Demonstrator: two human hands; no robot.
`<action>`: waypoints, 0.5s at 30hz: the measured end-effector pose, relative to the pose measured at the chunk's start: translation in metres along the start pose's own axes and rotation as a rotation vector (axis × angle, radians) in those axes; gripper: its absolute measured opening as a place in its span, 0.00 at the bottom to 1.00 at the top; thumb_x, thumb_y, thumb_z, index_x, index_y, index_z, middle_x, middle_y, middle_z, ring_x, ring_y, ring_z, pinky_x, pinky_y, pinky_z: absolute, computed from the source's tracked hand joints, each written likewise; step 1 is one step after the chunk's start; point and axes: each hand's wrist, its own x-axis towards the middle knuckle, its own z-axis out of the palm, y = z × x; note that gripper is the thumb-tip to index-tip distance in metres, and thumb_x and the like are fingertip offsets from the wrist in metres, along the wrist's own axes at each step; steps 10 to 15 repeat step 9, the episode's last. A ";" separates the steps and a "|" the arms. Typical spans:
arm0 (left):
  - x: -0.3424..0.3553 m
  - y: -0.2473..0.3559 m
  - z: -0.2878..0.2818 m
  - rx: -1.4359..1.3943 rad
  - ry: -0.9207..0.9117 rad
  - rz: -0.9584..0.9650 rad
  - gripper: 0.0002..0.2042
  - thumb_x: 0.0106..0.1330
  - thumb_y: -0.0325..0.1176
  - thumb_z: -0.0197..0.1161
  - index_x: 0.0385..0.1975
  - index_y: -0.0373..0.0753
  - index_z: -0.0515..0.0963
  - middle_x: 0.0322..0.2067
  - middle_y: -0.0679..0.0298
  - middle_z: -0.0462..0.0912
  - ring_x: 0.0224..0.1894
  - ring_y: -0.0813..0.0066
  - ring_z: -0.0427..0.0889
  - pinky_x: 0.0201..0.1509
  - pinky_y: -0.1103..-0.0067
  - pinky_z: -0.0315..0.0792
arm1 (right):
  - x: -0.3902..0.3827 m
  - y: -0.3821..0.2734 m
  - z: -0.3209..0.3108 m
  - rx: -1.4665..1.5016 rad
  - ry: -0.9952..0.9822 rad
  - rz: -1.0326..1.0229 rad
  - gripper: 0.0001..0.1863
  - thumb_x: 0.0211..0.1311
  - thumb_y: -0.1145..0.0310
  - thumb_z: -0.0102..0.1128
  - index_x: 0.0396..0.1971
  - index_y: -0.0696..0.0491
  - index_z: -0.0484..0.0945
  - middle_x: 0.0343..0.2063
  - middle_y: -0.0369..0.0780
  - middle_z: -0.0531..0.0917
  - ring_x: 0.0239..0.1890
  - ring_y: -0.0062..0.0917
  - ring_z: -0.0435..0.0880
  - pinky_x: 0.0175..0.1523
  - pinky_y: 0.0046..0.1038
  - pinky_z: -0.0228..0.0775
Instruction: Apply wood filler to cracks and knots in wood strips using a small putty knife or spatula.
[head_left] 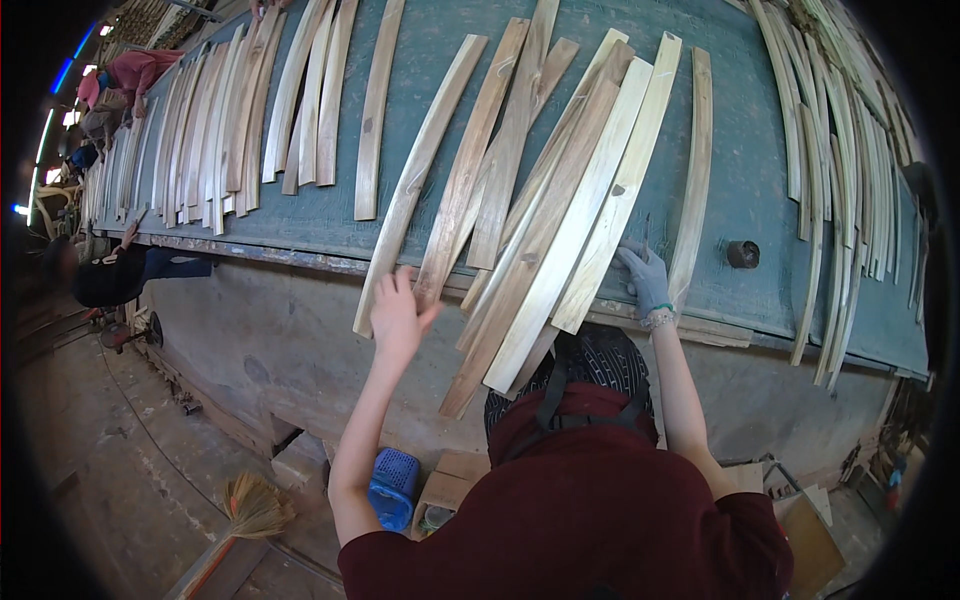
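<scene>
Several pale and brown wooden strips lie fanned across the blue-green table in front of me. My left hand [398, 315] is bare, its fingers apart, at the near ends of a light strip [420, 190] and a browner strip [475, 155]; whether it presses on them I cannot tell. My right hand [643, 278] wears a grey glove and is closed around a thin, dark, pencil-like tool [648, 228] pointing away from me. It rests between a pale strip with a dark knot [620, 190] and a single strip [693, 170]. A brown strip [530, 250] overhangs the table edge.
The long table [310, 225] carries more strips [220, 130] at left and a pile [830, 180] at right. A small dark cup [742, 254] stands right of my hand. Other people [120, 270] work at far left. Below are a blue basket [395, 475] and a broom [255, 505].
</scene>
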 end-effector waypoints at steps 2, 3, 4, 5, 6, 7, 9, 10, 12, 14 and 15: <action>-0.005 0.002 0.007 0.031 -0.135 -0.064 0.33 0.45 0.33 0.67 0.53 0.37 0.59 0.36 0.53 0.74 0.32 0.58 0.76 0.34 0.70 0.72 | -0.002 0.000 0.003 0.011 -0.003 0.008 0.18 0.54 0.64 0.57 0.42 0.59 0.74 0.25 0.37 0.81 0.15 0.10 0.69 0.14 0.12 0.53; -0.003 0.002 0.009 0.054 -0.271 -0.116 0.35 0.45 0.34 0.67 0.54 0.37 0.57 0.33 0.53 0.75 0.28 0.57 0.77 0.32 0.70 0.72 | -0.002 -0.001 0.003 0.020 0.007 0.016 0.18 0.54 0.64 0.57 0.42 0.58 0.74 0.25 0.37 0.80 0.14 0.10 0.68 0.14 0.11 0.53; -0.003 -0.001 0.007 0.004 -0.314 -0.133 0.34 0.47 0.31 0.66 0.56 0.36 0.57 0.31 0.57 0.75 0.29 0.63 0.77 0.33 0.73 0.73 | -0.002 -0.002 0.003 0.022 0.011 0.013 0.18 0.54 0.64 0.57 0.42 0.58 0.74 0.25 0.37 0.80 0.14 0.10 0.68 0.14 0.11 0.53; -0.003 -0.009 0.002 0.004 -0.311 -0.129 0.34 0.47 0.31 0.66 0.56 0.36 0.57 0.31 0.57 0.75 0.29 0.63 0.77 0.33 0.73 0.73 | -0.003 -0.003 0.005 0.031 0.012 0.017 0.18 0.54 0.64 0.57 0.42 0.58 0.74 0.25 0.37 0.80 0.14 0.10 0.69 0.14 0.11 0.53; -0.003 -0.018 -0.005 -0.467 -0.478 -0.172 0.32 0.49 0.29 0.64 0.56 0.36 0.58 0.32 0.59 0.75 0.30 0.67 0.77 0.35 0.75 0.73 | -0.003 -0.003 0.005 0.040 0.013 0.022 0.18 0.54 0.64 0.57 0.43 0.58 0.74 0.24 0.37 0.80 0.15 0.10 0.69 0.14 0.11 0.53; -0.003 -0.023 -0.009 -0.942 -0.635 -0.212 0.31 0.51 0.28 0.62 0.56 0.35 0.58 0.32 0.61 0.75 0.30 0.71 0.77 0.37 0.76 0.73 | -0.003 -0.003 0.004 0.043 0.017 0.021 0.18 0.54 0.64 0.57 0.43 0.58 0.74 0.24 0.37 0.80 0.15 0.10 0.69 0.14 0.11 0.53; -0.006 -0.018 -0.020 -1.469 -0.826 -0.217 0.26 0.53 0.26 0.57 0.55 0.37 0.60 0.32 0.61 0.74 0.35 0.73 0.77 0.45 0.74 0.72 | -0.004 -0.004 0.004 0.047 0.011 0.036 0.19 0.54 0.64 0.57 0.44 0.58 0.74 0.26 0.38 0.80 0.16 0.09 0.70 0.14 0.12 0.54; -0.006 -0.018 -0.020 -1.469 -0.826 -0.217 0.26 0.53 0.26 0.57 0.55 0.37 0.60 0.32 0.61 0.74 0.35 0.73 0.77 0.45 0.74 0.72 | -0.004 -0.004 0.004 0.047 0.011 0.036 0.19 0.54 0.64 0.57 0.44 0.58 0.74 0.26 0.38 0.80 0.16 0.09 0.70 0.14 0.12 0.54; -0.006 -0.018 -0.020 -1.469 -0.826 -0.217 0.26 0.53 0.26 0.57 0.55 0.37 0.60 0.32 0.61 0.74 0.35 0.73 0.77 0.45 0.74 0.72 | -0.004 -0.004 0.004 0.047 0.011 0.036 0.19 0.54 0.64 0.57 0.44 0.58 0.74 0.26 0.38 0.80 0.16 0.09 0.70 0.14 0.12 0.54; -0.006 -0.018 -0.020 -1.469 -0.826 -0.217 0.26 0.53 0.26 0.57 0.55 0.37 0.60 0.32 0.61 0.74 0.35 0.73 0.77 0.45 0.74 0.72 | -0.004 -0.004 0.004 0.047 0.011 0.036 0.19 0.54 0.64 0.57 0.44 0.58 0.74 0.26 0.38 0.80 0.16 0.09 0.70 0.14 0.12 0.54; -0.006 -0.018 -0.020 -1.469 -0.826 -0.217 0.26 0.53 0.26 0.57 0.55 0.37 0.60 0.32 0.61 0.74 0.35 0.73 0.77 0.45 0.74 0.72 | -0.004 -0.004 0.004 0.047 0.011 0.036 0.19 0.54 0.64 0.57 0.44 0.58 0.74 0.26 0.38 0.80 0.16 0.09 0.70 0.14 0.12 0.54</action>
